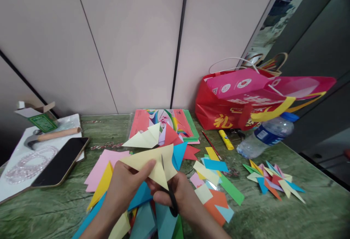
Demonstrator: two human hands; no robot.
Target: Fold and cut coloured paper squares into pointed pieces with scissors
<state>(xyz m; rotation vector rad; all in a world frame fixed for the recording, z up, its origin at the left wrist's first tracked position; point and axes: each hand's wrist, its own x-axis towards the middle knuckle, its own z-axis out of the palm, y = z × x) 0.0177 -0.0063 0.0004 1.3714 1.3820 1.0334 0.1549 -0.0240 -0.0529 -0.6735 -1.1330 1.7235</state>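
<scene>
My left hand [127,178] pinches a folded pale yellow sheet of paper [139,160] between thumb and fingers. A pair of scissors [172,199] with black handles is gripped in my right hand [175,188]. One blade shows against the paper near its right side, where a cut runs and the right flap stands partly apart. Below my hands lie blue and teal paper pieces [143,220]. Just beyond the sheet sit a cream folded piece [144,138] and red pieces [168,135].
Coloured offcuts [214,202] lie right of my hands, with a paper star [270,180] farther right. A water bottle [266,137], glue stick [226,139], pencil [212,145] and red bag [218,111] stand or lie behind. Leftward are a phone [61,162] and hammer [51,135].
</scene>
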